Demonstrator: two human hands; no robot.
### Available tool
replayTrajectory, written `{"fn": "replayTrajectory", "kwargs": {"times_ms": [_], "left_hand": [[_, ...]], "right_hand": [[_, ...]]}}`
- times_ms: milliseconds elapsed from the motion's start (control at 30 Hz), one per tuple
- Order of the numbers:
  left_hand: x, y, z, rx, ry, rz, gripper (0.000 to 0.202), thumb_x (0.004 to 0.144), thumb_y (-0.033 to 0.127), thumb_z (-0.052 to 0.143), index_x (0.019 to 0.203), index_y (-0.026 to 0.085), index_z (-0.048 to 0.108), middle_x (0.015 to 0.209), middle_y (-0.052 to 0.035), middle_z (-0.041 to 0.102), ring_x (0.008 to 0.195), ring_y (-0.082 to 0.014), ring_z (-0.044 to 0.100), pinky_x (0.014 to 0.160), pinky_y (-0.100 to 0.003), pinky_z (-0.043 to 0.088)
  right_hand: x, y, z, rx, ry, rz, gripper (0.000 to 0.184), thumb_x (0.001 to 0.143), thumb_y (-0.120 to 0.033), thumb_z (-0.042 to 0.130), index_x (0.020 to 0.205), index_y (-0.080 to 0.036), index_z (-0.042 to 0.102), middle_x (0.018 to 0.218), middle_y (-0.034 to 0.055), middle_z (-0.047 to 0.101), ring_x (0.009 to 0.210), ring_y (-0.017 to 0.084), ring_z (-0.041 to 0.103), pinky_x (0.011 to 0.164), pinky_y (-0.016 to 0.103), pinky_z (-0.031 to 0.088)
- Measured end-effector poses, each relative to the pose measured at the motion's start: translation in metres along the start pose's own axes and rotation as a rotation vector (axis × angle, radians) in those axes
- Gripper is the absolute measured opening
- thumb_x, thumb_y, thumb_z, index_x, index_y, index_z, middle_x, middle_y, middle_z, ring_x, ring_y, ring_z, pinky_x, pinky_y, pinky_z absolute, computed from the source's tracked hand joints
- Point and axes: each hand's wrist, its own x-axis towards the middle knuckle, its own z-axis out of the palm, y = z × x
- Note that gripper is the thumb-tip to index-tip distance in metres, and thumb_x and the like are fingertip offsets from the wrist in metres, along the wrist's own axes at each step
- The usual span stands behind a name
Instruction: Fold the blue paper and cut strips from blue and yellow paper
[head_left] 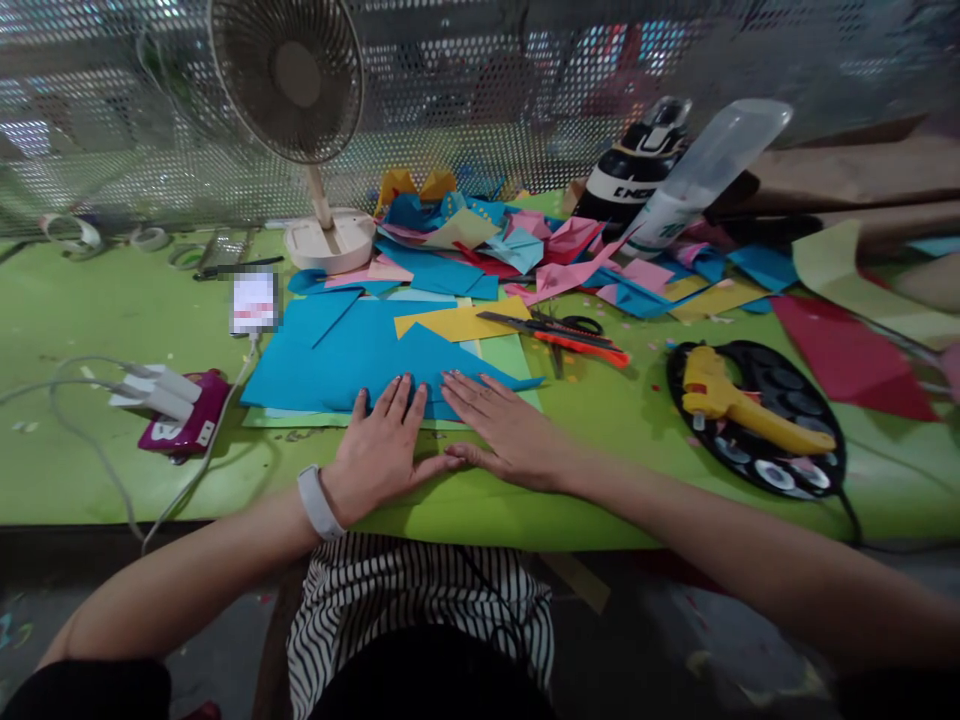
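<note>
A large sheet of blue paper (322,355) lies on the green table, with light green paper (510,355) under it. Both hands press on its near edge. My left hand (381,445) is flat, fingers pointing away from me. My right hand (510,430) lies flat beside it, its fingers slanting to the left; the two thumbs nearly meet. A pointed blue flap spreads just beyond the fingers. On the far side of the blue sheet rest a yellow paper piece (442,322), an orange utility knife (581,345) and dark-handled scissors (582,325).
A yellow glue gun (750,405) rests on a black palette (780,370) at right. Folded paper scraps (517,250), a fan (330,240), a black bottle (622,185) and a clear bottle (720,160) stand behind. Left are a purple power adapter (199,415) with cables and tape rolls (71,235).
</note>
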Motion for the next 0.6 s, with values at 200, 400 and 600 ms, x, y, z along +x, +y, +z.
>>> {"fn": "replayTrajectory", "kwargs": {"times_ms": [200, 400, 600], "left_hand": [[-0.010, -0.010, 0.005, 0.021, 0.022, -0.040, 0.097, 0.081, 0.080, 0.019, 0.150, 0.011, 0.027, 0.154, -0.0258, 0.023, 0.142, -0.0401, 0.022, 0.105, -0.067, 0.024], [-0.016, -0.016, 0.009, 0.006, 0.049, -0.069, 0.098, 0.079, 0.081, 0.022, 0.150, 0.013, 0.026, 0.154, -0.0258, 0.023, 0.143, -0.0405, 0.020, 0.106, -0.068, 0.021], [-0.014, -0.016, 0.008, 0.012, 0.068, -0.055, 0.095, 0.080, 0.081, 0.021, 0.150, 0.018, 0.028, 0.153, -0.0244, 0.026, 0.142, -0.0416, 0.022, 0.105, -0.069, 0.021]], "right_hand": [[0.001, -0.002, -0.004, -0.010, -0.039, 0.018, 0.087, 0.092, -0.069, 0.018, 0.149, -0.005, 0.024, 0.156, 0.0162, 0.017, 0.146, 0.026, 0.013, 0.119, 0.049, 0.016], [0.001, -0.002, -0.004, -0.022, -0.005, -0.005, 0.083, 0.092, -0.069, 0.020, 0.151, -0.010, 0.020, 0.157, 0.0129, 0.015, 0.147, 0.025, 0.010, 0.119, 0.050, 0.011], [0.004, 0.001, -0.004, -0.026, -0.027, -0.066, 0.080, 0.093, -0.067, 0.020, 0.152, -0.014, 0.017, 0.158, 0.0091, 0.015, 0.147, 0.023, 0.008, 0.119, 0.049, 0.009]]}}
